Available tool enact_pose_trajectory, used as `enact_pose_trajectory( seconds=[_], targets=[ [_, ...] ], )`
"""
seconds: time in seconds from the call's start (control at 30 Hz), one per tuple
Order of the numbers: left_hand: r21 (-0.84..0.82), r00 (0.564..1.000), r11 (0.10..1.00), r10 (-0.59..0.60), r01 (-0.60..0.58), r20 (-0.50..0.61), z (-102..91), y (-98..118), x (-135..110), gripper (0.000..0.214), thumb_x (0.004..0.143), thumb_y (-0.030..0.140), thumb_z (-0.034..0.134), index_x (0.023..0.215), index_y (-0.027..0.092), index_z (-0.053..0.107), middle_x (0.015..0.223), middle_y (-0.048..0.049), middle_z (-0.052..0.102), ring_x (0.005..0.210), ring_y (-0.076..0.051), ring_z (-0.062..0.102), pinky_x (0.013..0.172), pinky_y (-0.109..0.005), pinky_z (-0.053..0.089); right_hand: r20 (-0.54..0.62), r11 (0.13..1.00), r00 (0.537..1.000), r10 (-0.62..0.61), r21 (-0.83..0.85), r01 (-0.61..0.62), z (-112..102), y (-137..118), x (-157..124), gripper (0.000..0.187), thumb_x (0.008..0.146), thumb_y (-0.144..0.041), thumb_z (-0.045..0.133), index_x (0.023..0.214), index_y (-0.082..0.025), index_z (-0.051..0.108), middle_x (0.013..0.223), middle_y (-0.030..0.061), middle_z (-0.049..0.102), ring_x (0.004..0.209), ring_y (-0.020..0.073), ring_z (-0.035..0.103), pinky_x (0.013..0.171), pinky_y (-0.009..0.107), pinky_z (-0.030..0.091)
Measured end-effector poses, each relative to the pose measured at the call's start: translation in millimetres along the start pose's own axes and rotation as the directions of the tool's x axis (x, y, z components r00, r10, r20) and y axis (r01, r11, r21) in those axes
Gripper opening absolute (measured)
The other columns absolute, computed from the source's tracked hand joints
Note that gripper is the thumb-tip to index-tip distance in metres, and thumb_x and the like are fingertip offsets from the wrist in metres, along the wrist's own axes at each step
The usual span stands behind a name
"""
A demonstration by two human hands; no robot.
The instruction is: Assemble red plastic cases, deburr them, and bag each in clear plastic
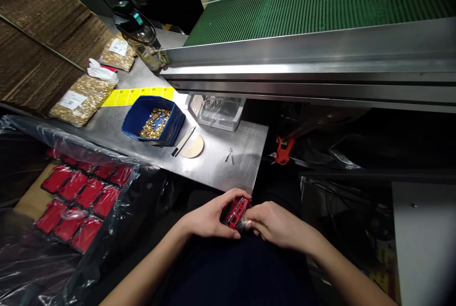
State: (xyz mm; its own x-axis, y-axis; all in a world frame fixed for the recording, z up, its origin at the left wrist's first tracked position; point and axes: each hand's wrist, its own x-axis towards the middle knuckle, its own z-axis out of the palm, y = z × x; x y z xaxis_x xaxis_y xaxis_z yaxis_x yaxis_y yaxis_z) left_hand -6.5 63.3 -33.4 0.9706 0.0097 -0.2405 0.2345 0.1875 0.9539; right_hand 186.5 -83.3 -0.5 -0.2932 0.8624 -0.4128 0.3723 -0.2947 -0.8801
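Just off the near table edge, above the lap, my left hand (210, 215) grips a small red-and-black plastic part (238, 212). Its fingers and thumb wrap around the part's sides. At the part's right end my right hand (278, 224) is closed, thumb and fingers pinched together. A bit of clear, shiny film seems to show at those fingertips, though what they hold is mostly hidden. On the table (245, 144) beyond lie a small metal clip-like tool (230, 155), a round pale disc (193, 148) and a thin brush-like stick (183, 141).
A blue bin (137, 118) holds small brass-coloured pieces, beside a clear-and-grey tray (219, 113). Bags of brass pieces (83, 104) and a bottle (138, 35) stand farther back. A plastic-lined box with several red parts (89, 192) sits left. A green conveyor (302, 6) crosses the upper right.
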Motion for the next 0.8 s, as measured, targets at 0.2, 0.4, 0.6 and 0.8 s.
enact_pose_trajectory(
  seconds=[0.2,0.4,0.6,0.8],
  targets=[
    [0.052,0.999,0.999,0.002,-0.005,0.045,0.0,6.3,1.9,0.082,0.074,0.016,0.085,0.145,0.025,0.047,0.139,-0.0092,0.053,0.129,-0.029,0.054,0.113,-0.042,0.045,0.008,0.999,1.000,-0.006,0.035,0.005,-6.8,0.1,-9.0,0.022,0.091,-0.011,0.049,0.072,-0.018,0.058,0.071,-0.0023,0.063,0.060,0.0092,0.055,0.059,0.020,0.035],
    [0.093,0.999,0.996,0.004,0.001,-0.053,6.5,9.6,0.6,0.079,0.075,0.017,0.084,0.144,0.026,0.047,0.136,-0.0097,0.055,0.125,-0.029,0.057,0.109,-0.042,0.048,-0.055,0.989,0.996,0.072,0.136,-0.064,-2.4,1.8,-12.8,0.028,0.099,-0.022,0.049,0.076,-0.018,0.063,0.067,-0.0012,0.065,0.054,0.0093,0.057,0.056,0.020,0.038],
    [0.294,0.951,0.949,0.190,-0.114,-0.245,27.4,2.6,-13.7,0.075,0.082,0.027,0.086,0.146,0.029,0.049,0.146,-0.0123,0.053,0.145,-0.034,0.041,0.125,-0.049,0.027,-0.061,0.603,0.921,0.384,0.773,-0.200,52.0,22.9,6.5,0.026,0.091,-0.036,0.051,0.074,-0.017,0.056,0.052,-0.0070,0.044,0.039,0.0064,0.033,0.041,0.020,0.026],
    [-0.334,0.876,0.924,0.001,-0.186,-0.483,37.5,-9.2,-10.4,0.043,0.101,0.045,0.061,0.140,0.029,0.055,0.129,-0.0103,0.065,0.130,-0.028,0.056,0.114,-0.045,0.041,-0.110,0.587,0.921,0.374,0.797,-0.143,63.9,8.2,8.7,0.027,0.089,-0.037,0.053,0.073,-0.016,0.059,0.052,-0.0069,0.041,0.041,0.0061,0.031,0.043,0.021,0.023]
  ],
)
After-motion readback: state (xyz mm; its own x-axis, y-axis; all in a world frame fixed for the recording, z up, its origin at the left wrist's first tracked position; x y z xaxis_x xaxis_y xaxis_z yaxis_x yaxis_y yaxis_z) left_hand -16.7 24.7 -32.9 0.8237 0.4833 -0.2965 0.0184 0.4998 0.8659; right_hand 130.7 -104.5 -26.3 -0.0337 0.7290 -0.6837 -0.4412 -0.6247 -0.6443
